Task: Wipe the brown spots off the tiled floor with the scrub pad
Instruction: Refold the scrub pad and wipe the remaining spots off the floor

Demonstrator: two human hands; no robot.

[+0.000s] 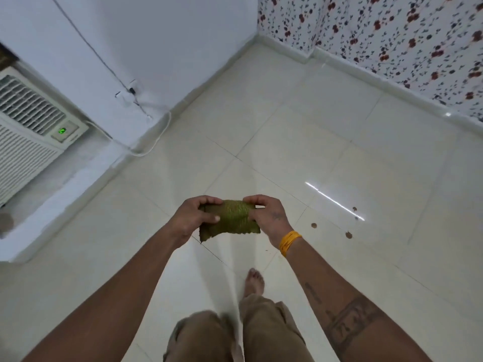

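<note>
Left hand: your left hand (194, 218) grips the scrub pad (232, 220) by its left end.
Right hand: your right hand (266, 214) pinches its right end.
Brown spots: the brown spots (348, 234) lie on the tiled floor (326, 142), right of your right hand.

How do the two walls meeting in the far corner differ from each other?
The left wall is plain white; the right wall carries a pattern of red flowers and dark leaves. The left wall has a thin cable running down it and an air conditioner set in it; the right wall shows no fixtures. Both end in a pale skirting where they meet the tiled floor.
</note>
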